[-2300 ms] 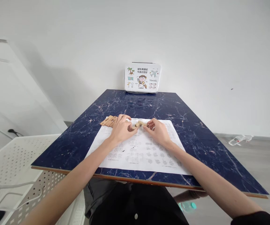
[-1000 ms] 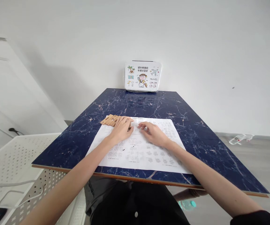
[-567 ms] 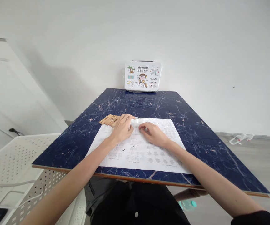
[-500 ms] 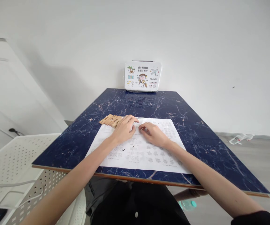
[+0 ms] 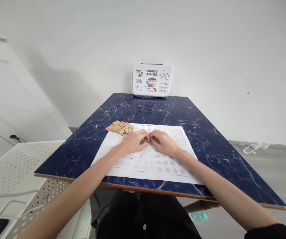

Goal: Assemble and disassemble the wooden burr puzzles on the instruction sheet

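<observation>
My left hand [image 5: 134, 142] and my right hand [image 5: 163, 143] rest side by side on a printed instruction sheet [image 5: 146, 162]. Their curled fingertips meet near the sheet's middle. Both hands are closed in a pinch, and whatever sits between the fingers is hidden. A row of flat wooden pieces [image 5: 119, 127] lies just beyond my left hand, at the sheet's far left corner. The pieces and my left hand are a small gap apart. The sheet lies on a dark blue marbled table [image 5: 207, 139].
A white box with cartoon travel pictures [image 5: 152, 80] stands at the table's far edge against the wall. A white perforated basket [image 5: 13, 166] sits low on the left. A clear plastic bottle [image 5: 254, 147] lies on the floor at right.
Earlier both hands held a wooden piece above the sheet. My left hand then reached to the pile. Now both hands have drawn back toward me and closed together, uncovering more of the pieces.
</observation>
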`<state>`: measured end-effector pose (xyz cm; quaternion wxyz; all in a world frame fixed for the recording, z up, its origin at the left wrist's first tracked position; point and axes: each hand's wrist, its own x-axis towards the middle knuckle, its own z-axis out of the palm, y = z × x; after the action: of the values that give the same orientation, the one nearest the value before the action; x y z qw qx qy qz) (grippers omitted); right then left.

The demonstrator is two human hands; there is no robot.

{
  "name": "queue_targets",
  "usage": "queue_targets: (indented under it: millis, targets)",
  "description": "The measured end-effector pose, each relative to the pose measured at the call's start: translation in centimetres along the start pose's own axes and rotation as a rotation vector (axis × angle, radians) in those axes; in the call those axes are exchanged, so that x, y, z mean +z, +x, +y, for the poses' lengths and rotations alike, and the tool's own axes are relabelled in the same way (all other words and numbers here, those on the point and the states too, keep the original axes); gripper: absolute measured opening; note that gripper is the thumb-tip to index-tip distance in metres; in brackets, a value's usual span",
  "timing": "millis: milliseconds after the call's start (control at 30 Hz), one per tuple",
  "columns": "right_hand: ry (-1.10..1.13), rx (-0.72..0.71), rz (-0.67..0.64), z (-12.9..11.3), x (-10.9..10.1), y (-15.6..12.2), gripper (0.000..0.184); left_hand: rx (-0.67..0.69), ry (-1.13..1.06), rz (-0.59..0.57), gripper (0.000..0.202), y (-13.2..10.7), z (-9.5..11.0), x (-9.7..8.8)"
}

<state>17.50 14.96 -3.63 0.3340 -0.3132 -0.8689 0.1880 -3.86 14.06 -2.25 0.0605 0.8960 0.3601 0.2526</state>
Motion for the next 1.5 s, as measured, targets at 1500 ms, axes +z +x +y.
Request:
queue_targets:
  millis: [1500]
  targets:
    - [-0.268,0.053,-0.003,1.7,-1.2,-0.9,0.027,0.112,0.109,0.009,0.017,0.2,-0.1,0.6]
